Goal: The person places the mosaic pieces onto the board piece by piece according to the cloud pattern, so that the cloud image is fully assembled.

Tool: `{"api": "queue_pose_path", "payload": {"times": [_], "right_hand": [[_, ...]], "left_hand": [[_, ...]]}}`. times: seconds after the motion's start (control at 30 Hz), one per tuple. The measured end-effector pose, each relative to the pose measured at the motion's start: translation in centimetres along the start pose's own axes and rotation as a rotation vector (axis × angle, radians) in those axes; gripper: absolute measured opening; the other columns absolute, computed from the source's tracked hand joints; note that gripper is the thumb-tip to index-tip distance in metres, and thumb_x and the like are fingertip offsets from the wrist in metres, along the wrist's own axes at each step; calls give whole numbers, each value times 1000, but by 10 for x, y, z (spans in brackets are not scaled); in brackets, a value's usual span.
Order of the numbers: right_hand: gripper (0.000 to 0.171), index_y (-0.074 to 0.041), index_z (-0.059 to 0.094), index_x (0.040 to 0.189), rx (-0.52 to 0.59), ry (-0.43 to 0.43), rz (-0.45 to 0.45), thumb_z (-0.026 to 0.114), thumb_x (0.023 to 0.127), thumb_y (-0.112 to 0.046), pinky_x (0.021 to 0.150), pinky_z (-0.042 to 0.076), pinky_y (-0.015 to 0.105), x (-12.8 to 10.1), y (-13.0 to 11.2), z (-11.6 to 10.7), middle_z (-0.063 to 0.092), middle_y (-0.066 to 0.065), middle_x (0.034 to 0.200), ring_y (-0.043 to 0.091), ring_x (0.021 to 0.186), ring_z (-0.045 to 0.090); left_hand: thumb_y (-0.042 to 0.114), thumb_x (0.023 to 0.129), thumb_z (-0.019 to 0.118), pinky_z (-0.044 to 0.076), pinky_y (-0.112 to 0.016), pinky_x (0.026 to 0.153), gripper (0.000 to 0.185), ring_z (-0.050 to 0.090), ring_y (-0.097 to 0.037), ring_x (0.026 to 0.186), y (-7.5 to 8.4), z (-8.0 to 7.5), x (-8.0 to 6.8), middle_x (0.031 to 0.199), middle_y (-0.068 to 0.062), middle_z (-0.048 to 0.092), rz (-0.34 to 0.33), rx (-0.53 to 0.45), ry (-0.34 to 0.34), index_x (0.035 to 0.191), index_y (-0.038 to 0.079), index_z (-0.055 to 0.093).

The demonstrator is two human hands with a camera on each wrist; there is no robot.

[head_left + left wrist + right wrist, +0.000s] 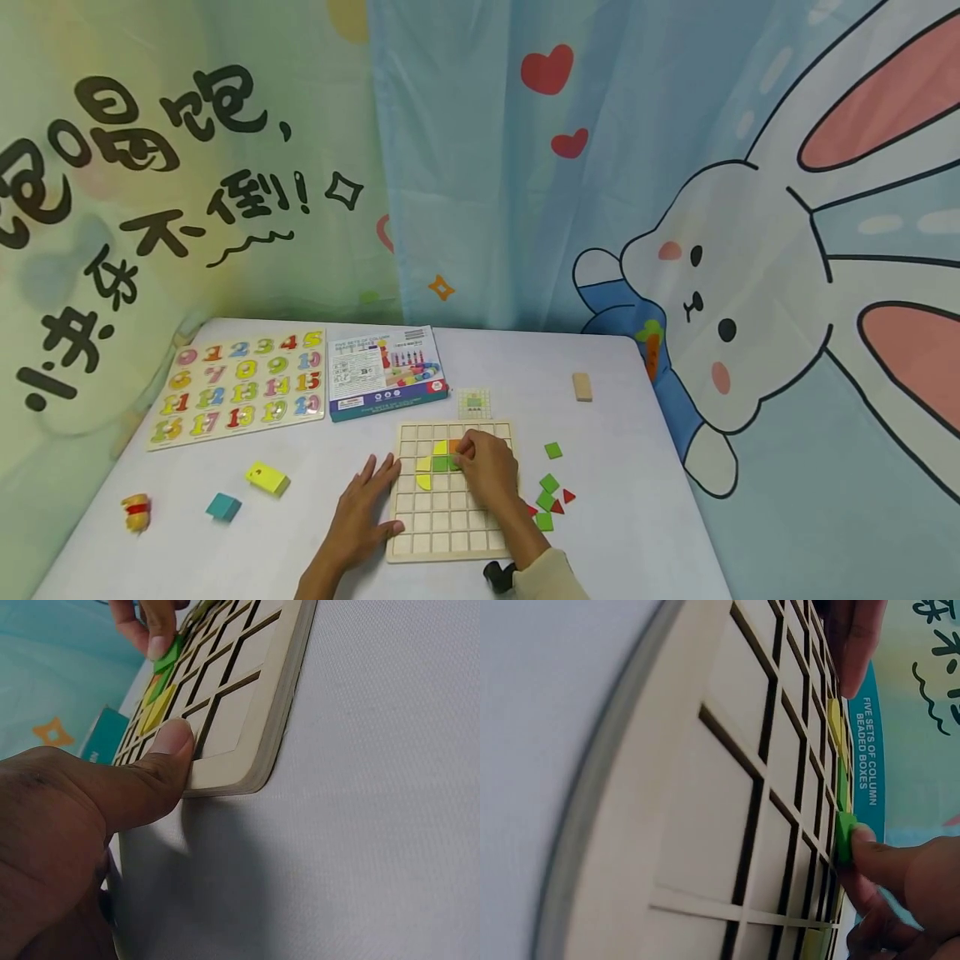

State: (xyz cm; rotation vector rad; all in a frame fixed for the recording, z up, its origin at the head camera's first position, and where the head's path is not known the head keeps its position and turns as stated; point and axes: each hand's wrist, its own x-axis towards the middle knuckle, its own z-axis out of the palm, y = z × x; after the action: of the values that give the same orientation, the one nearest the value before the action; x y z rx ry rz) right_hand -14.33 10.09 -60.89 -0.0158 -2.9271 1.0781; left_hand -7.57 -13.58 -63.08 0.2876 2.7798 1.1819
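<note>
A wooden grid board [450, 522] lies on the white table. My right hand [491, 473] pinches a green square tile [846, 834] between thumb and finger at the upper part of the grid. Beside it, another green tile [440, 463] sits in a cell, along with yellow pieces [423, 481] and an orange piece [454, 446]. My left hand [358, 518] rests against the board's left side, fingers extended, its thumb [172, 739] touching the rim. The right hand covers some cells in the head view.
Right of the board lie several loose green tiles [553, 450] and red triangles [568, 496]. Behind stand a small patterned card [474, 403], a box [386, 375], a number board [240, 387] and a wooden block [582, 387]. Yellow [267, 479] and teal blocks [223, 507] lie left.
</note>
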Motion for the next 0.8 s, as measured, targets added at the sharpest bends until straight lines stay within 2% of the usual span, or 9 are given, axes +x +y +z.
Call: {"api": "queue_pose_path", "payload": {"times": [0.13,0.3,0.4,0.53,0.6,0.7,0.77,0.8], "right_hand": [[24,-23,68,76,-14,14,0,91,84,-19,56,42,26,-2,3,1,62,-12,70,5,65,54],[24,-23,69,75,2,16,-13,91,83,-18,55,43,25,-2,5,1,62,-12,68,4,65,54],[19,-22,74,79,24,-23,-22,92,83,-19,58,46,27,-1,6,-3,66,-12,71,5,67,58],[15,-21,80,93,80,-78,-37,92,83,-20,62,50,28,-1,14,-15,73,-9,82,8,77,67],[19,-20,81,99,112,-58,-31,91,84,-19,57,48,26,0,21,-24,74,-6,85,10,73,65],[23,-19,81,105,125,7,27,91,84,-16,57,44,26,2,37,-42,73,-4,87,11,70,60],[26,-19,81,107,102,44,76,90,84,-14,60,45,28,4,49,-55,74,-2,91,14,73,60],[27,-19,80,108,77,56,98,90,83,-14,66,48,29,5,56,-62,75,-1,94,15,79,63]], "left_hand": [[13,74,94,20,-70,130,95,24,-46,162,0,0,0,170,-10,41,-2,-3,-3,158,11,50],[14,74,94,21,-70,130,95,24,-47,162,0,1,-1,170,-10,41,3,-1,5,159,11,50],[13,74,94,21,-70,130,95,25,-47,162,0,1,-1,170,-11,41,-2,1,13,158,12,50],[13,74,94,21,-70,130,96,25,-48,161,0,2,0,170,-11,41,-9,1,9,158,12,50],[13,74,94,20,-70,130,95,24,-47,162,0,2,0,170,-10,41,-12,-2,3,159,12,50],[14,74,94,20,-71,130,95,24,-46,162,1,2,0,171,-10,40,-17,-6,-7,159,12,50],[15,74,95,20,-71,130,96,24,-46,162,1,1,0,171,-9,40,-20,-1,-10,159,13,50],[15,74,95,20,-71,130,96,24,-46,162,1,1,1,171,-9,40,-22,1,-11,159,13,50]]}}
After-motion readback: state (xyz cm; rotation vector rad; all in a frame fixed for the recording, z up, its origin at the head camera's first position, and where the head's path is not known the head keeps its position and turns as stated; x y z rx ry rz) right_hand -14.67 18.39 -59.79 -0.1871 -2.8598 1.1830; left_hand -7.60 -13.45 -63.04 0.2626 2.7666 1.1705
